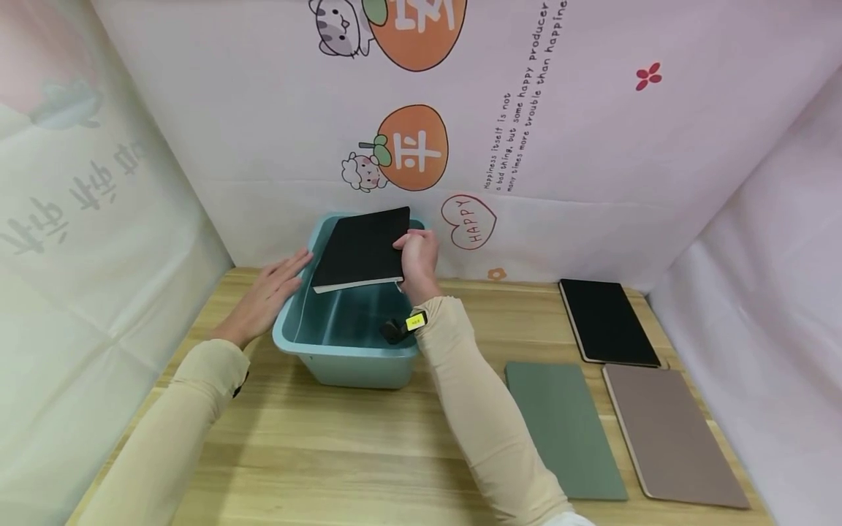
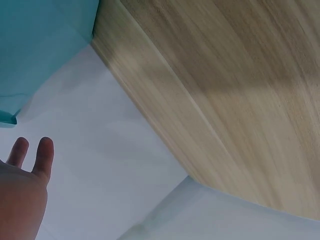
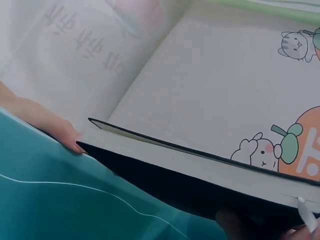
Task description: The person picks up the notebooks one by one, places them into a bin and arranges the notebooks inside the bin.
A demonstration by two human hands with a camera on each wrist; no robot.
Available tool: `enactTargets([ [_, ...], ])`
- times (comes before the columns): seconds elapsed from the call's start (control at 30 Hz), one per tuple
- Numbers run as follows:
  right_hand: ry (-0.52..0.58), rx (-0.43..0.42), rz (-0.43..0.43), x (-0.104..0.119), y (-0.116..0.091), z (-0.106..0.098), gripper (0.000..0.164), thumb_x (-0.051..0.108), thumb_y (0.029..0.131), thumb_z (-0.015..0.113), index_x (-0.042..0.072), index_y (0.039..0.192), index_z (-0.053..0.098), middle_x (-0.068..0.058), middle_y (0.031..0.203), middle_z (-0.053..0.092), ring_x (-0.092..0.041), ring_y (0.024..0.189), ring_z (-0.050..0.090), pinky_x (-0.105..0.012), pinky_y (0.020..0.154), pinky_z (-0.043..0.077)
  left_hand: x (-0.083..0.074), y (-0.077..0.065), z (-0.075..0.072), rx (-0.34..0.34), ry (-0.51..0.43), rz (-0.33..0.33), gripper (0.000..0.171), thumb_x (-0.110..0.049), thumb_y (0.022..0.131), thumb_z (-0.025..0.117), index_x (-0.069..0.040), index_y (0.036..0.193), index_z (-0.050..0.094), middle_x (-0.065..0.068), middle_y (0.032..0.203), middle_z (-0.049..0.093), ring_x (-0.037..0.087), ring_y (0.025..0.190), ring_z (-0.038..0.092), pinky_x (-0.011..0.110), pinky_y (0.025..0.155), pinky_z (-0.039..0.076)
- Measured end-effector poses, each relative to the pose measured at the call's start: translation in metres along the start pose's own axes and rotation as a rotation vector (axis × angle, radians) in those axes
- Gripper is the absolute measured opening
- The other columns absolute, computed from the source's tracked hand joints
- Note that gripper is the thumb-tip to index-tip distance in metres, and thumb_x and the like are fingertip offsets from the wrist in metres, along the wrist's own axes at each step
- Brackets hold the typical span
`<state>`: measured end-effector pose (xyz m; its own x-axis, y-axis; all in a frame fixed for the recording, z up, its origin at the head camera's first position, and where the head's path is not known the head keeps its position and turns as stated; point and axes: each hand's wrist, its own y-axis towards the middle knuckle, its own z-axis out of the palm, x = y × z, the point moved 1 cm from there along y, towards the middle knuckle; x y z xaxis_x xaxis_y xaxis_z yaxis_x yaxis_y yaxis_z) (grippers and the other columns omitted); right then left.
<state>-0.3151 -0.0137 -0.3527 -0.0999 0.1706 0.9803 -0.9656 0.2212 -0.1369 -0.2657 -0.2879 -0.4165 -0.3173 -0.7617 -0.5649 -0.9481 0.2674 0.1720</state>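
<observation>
A black notebook (image 1: 368, 248) is held over the teal plastic basin (image 1: 358, 371) by my right hand (image 1: 419, 263), which grips its right edge. In the right wrist view the notebook (image 3: 165, 182) shows its white page edges, with fingers (image 3: 230, 222) under the cover and a pale ribbon (image 3: 306, 212) near them. My left hand (image 1: 270, 296) rests with straight fingers at the basin's left rim. The left wrist view shows part of that hand (image 2: 27, 185) below the basin (image 2: 40, 50).
To the right on the wooden table (image 1: 368, 453) lie another black notebook (image 1: 612, 321), a green notebook (image 1: 562, 431) and a mauve-brown notebook (image 1: 674, 435). A printed white curtain (image 1: 579, 146) hangs behind the basin, with white cloth on both sides.
</observation>
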Motion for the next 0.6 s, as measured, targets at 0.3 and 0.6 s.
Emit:
enactTargets([
  [0.3, -0.001, -0.021, 0.014, -0.0005, -0.0028, 0.0071, 0.028, 0.002, 0.092, 0.044, 0.004, 0.114, 0.061, -0.010, 0.129, 0.060, -0.028, 0.126, 0.053, -0.050, 0.108, 0.045, -0.0002, -0.0001, 0.0002, -0.008, 0.006, 0.018, 0.052, -0.045, 0.111, 0.028, -0.040, 0.162, 0.021, -0.007, 0.173, 0.015, 0.035, 0.158, 0.015, 0.070, 0.121, 0.016],
  [0.6, -0.017, -0.005, 0.039, -0.0078, -0.0013, 0.0080, 0.031, 0.003, 0.092, 0.045, 0.006, 0.118, 0.060, -0.010, 0.128, 0.058, -0.028, 0.119, 0.054, -0.051, 0.104, 0.047, 0.0017, -0.0004, 0.0008, -0.004, -0.002, 0.011, 0.052, -0.046, 0.111, 0.027, -0.042, 0.162, 0.020, -0.016, 0.172, 0.012, 0.035, 0.158, 0.014, 0.071, 0.121, 0.015],
])
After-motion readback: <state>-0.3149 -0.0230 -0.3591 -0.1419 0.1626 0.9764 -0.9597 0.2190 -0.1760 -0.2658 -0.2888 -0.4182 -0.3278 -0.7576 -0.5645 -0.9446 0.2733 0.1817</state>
